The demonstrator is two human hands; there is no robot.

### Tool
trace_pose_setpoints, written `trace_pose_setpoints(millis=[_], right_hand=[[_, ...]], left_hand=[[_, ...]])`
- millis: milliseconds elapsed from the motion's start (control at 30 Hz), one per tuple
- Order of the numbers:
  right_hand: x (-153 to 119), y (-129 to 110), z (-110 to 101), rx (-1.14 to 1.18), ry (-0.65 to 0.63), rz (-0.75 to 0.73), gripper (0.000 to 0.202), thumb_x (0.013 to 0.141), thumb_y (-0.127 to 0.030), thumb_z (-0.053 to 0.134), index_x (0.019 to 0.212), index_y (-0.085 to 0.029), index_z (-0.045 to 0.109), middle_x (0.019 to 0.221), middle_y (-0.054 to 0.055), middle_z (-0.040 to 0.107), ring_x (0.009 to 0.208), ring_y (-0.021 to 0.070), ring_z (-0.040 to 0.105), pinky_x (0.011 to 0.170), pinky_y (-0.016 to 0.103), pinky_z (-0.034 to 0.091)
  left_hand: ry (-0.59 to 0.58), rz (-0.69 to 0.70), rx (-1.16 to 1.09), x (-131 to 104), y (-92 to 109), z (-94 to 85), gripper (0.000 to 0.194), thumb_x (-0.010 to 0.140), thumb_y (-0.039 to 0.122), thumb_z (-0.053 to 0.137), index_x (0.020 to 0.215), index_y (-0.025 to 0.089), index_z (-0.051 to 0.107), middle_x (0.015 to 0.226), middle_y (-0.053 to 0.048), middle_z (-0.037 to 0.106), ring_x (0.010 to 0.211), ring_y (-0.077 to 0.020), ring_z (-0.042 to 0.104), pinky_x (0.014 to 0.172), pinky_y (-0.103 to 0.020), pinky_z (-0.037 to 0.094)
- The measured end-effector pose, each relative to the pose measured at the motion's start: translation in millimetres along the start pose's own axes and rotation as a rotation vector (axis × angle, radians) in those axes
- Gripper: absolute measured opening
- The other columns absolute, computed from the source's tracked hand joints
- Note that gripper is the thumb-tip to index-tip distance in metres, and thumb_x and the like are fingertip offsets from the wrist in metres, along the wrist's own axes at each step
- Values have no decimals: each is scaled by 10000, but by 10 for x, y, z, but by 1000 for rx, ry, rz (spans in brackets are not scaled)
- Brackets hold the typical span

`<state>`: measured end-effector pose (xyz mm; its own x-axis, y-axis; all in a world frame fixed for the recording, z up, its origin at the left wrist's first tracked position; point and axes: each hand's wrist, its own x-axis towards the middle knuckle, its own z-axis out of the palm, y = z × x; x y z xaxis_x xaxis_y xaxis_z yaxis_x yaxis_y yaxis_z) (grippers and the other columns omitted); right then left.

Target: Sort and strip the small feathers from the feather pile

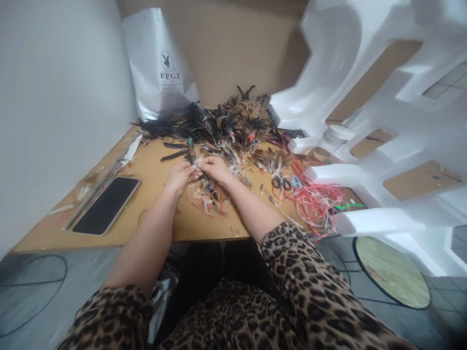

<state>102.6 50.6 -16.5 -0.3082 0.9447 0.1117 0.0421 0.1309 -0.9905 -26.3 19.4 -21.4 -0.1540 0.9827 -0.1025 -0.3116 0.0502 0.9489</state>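
Over the middle of the wooden table, my left hand and my right hand meet at a small feather, dark at its tip with pale fluff at the base. Thumb and fingers of both hands pinch around that fluffy base; where exactly each grips is partly hidden. Just behind them spreads a large heap of brown and black feathers. Beneath and in front of my hands lie loose feather scraps and reddish strands.
A phone and a thin metal rod lie at left. At right are tangled red and white strings, scissors handles and a white foam piece jutting over the table. A silver bag stands behind; a round stool is below.
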Motion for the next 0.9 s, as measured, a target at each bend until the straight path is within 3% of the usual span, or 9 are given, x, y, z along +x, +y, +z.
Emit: trace_pose_setpoints(millis=[300, 600, 900], right_hand=[[57, 53, -10, -47, -35, -83, 199, 631, -307, 634, 647, -121, 564, 550, -51, 519, 501, 41, 403, 529, 179, 328], [70, 70, 10, 245, -72, 92, 326, 615, -413, 697, 620, -163, 487, 422, -82, 410, 390, 33, 308, 408, 175, 220], [67, 31, 12, 168, 3, -14, 208, 673, -297, 655, 632, -131, 536, 526, -49, 517, 468, 37, 412, 512, 175, 353]], left_hand=[[24, -26, -34, -21, 27, 18, 89, 748, 45, 557, 667, 82, 562, 568, -59, 631, 503, -83, 612, 495, -127, 482], [19, 6, -76, -26, 31, 45, 59, 741, 104, 614, 695, 78, 586, 603, -50, 638, 506, -63, 597, 502, -119, 477], [-18, 24, -25, -49, 31, 61, 12, 709, 71, 623, 701, 63, 622, 615, -66, 652, 524, -76, 616, 523, -128, 498]])
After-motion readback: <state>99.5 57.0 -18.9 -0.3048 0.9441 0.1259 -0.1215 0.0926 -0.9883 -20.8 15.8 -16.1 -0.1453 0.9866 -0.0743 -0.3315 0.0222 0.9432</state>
